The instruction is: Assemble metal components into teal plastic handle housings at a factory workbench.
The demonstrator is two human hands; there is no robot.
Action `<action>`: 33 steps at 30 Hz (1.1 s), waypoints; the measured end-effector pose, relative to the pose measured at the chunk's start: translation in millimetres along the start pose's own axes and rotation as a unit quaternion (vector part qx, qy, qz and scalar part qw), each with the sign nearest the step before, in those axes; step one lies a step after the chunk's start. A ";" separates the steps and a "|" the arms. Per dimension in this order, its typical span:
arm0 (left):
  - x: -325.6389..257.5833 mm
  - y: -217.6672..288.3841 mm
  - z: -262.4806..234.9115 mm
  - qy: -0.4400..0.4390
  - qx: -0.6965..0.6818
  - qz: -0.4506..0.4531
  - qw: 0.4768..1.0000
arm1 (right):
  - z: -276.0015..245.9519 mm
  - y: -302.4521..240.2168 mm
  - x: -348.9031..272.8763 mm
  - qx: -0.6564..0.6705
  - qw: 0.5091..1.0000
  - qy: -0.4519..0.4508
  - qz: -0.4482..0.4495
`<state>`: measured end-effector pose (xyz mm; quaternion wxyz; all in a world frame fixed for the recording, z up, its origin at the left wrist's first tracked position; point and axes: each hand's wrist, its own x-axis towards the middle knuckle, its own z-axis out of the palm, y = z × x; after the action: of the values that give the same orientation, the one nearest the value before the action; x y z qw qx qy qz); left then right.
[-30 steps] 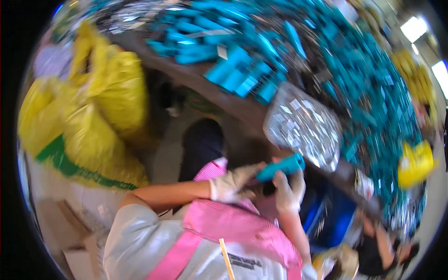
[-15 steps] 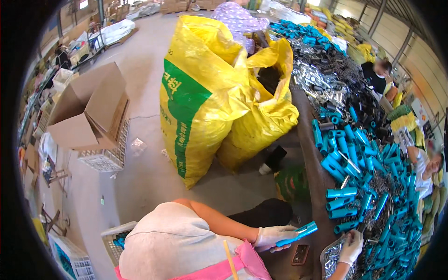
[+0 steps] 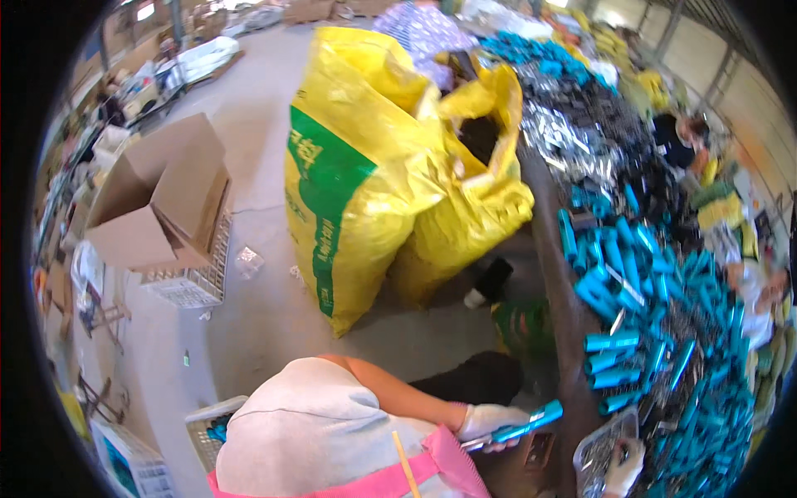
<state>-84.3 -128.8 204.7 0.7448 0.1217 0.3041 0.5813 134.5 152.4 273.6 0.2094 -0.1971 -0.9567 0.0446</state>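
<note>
My left hand, in a pale glove, is closed around a teal tube held at a slant. A thin silvery strip shows at the tube's lower left end. My right hand, gloved too, is at a clear plastic tub of small shiny metal parts. Its fingers are curled and blurred, and anything between them is too small to make out. Right beside the tub, a large heap of teal tubes covers the worktable, with dark and silvery small parts among them.
Two big yellow sacks stand ahead. To the left, an open cardboard box rests on a white crate. Another crate is by my left side. Other people sit across the table; a person in purple is beyond the sacks.
My right hand has moved slightly lower over the tub. The teal tube in my left hand has turned slightly, and a silvery strip now shows at its lower end.
</note>
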 end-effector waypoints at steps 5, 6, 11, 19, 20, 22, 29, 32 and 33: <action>1.7 13.3 -12.4 0.009 -0.115 -0.058 0.992 | -5.1 -16.5 9.5 -0.008 0.988 -0.064 0.137; 1.7 13.6 -13.5 0.045 -0.092 -0.062 0.993 | -7.5 -21.4 13.9 -0.024 0.990 -0.061 0.125; 9.0 14.1 -21.8 0.011 -0.073 -0.061 0.995 | -14.9 -5.5 -4.7 0.001 0.995 -0.057 0.082; 20.2 4.0 -15.2 0.019 -0.091 -0.105 0.990 | -52.6 -7.0 -32.7 -0.070 0.994 -0.013 0.085; 21.1 2.7 -13.9 0.017 -0.091 -0.110 0.990 | -50.6 -12.0 -27.5 -0.069 0.995 -0.009 0.078; 21.9 -1.2 -11.9 0.016 -0.091 -0.116 0.989 | -35.1 -18.7 -16.6 -0.001 0.997 -0.048 0.064; 20.8 -3.0 -14.9 0.026 -0.079 -0.124 0.989 | -22.9 -27.1 -14.6 0.017 0.997 -0.058 0.042; 22.5 1.7 -12.4 0.032 -0.080 -0.116 0.989 | -33.6 -22.3 -22.6 -0.003 0.994 -0.060 0.086; 22.9 3.1 -9.3 0.039 -0.070 -0.105 0.991 | -36.2 -20.4 -25.3 -0.007 0.994 -0.051 0.098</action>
<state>-89.1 -107.9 192.0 0.7962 0.0139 0.3024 0.5238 163.5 123.7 300.2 0.1536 -0.2892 -0.9424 0.0686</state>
